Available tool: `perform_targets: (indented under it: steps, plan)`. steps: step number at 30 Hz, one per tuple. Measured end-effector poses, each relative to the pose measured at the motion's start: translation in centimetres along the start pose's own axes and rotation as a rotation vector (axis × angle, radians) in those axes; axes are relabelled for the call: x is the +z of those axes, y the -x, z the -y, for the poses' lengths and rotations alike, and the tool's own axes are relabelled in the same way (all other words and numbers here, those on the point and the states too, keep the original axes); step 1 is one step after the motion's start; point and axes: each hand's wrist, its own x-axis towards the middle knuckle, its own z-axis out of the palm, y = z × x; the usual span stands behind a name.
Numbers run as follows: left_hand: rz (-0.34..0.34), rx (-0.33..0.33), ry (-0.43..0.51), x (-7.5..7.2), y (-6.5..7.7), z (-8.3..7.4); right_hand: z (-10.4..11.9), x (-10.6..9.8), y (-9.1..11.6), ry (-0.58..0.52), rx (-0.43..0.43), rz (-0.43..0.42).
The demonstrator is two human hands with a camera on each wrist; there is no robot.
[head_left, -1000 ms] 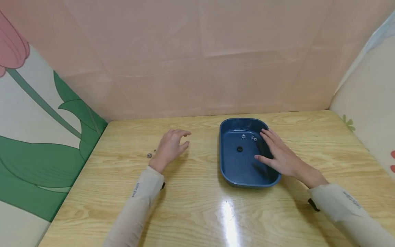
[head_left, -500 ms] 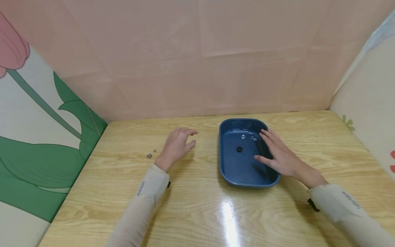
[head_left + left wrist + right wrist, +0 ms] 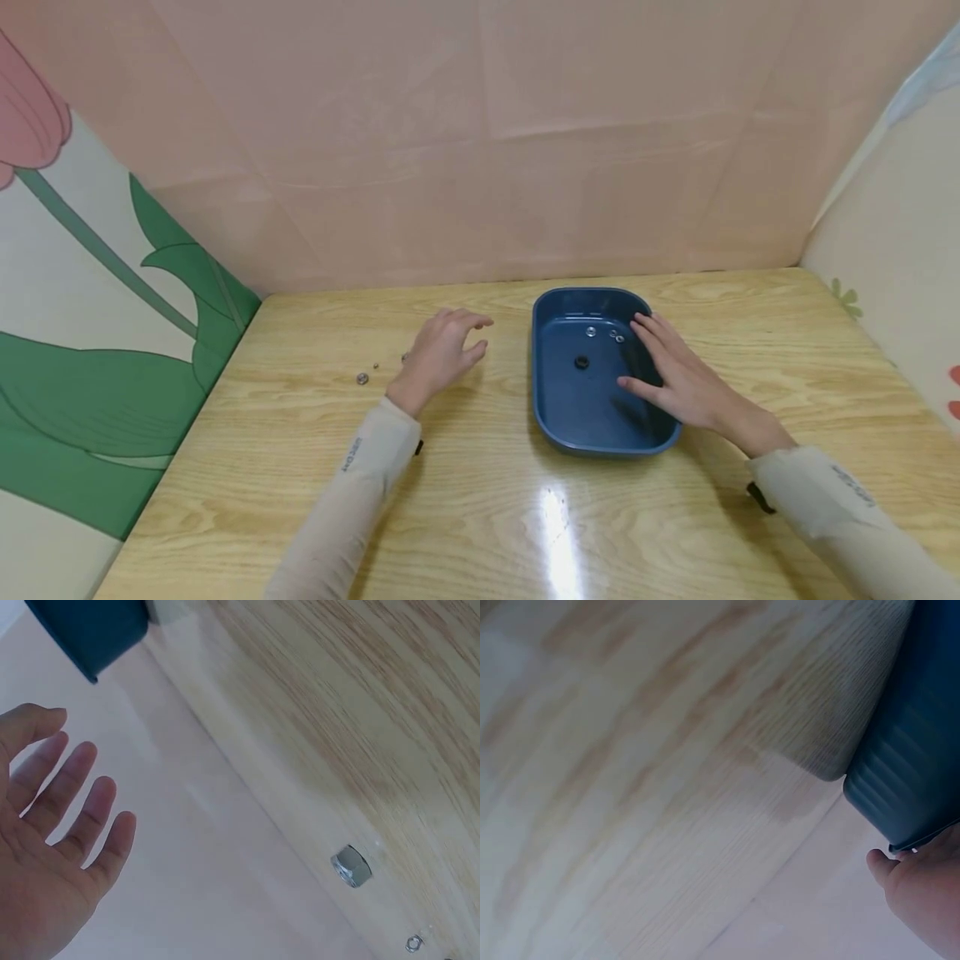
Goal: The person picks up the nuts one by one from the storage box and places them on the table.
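My left hand (image 3: 437,354) hovers over the table left of the blue tray (image 3: 558,417), thumb and index finger apart. In the left wrist view the fingers (image 3: 71,787) are loosely bent and I see nothing held. A silver hex nut (image 3: 351,866) and a smaller nut (image 3: 414,943) lie on the table there. In the head view, one nut (image 3: 362,378) sits left of that hand; another (image 3: 406,357) shows partly behind it. My right hand (image 3: 678,387) rests over the tray's right rim, fingers extended. The tray holds several small silver nuts (image 3: 591,332) and a black ring-shaped piece (image 3: 582,362).
A wood-grain table (image 3: 465,517) carries everything. Behind it rises a pink-covered wall (image 3: 480,167). A panel with a printed flower and leaves (image 3: 90,400) stands at the left, and a pale panel (image 3: 892,225) at the right.
My left hand has moved right towards the tray, uncovering part of a nut behind it. The right hand and the tray have stayed put.
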Motion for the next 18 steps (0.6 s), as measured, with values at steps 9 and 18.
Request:
perform_targets:
  steps: [9, 18]
  plan:
    - [-0.009, 0.047, -0.004, 0.2, -0.5, -0.7, -0.1, 0.1, -0.1, 0.004, -0.016, -0.005]
    - [0.005, 0.066, 0.004, 0.5, -1.1, -1.6, -0.2, 0.1, -0.2, 0.006, -0.006, -0.006]
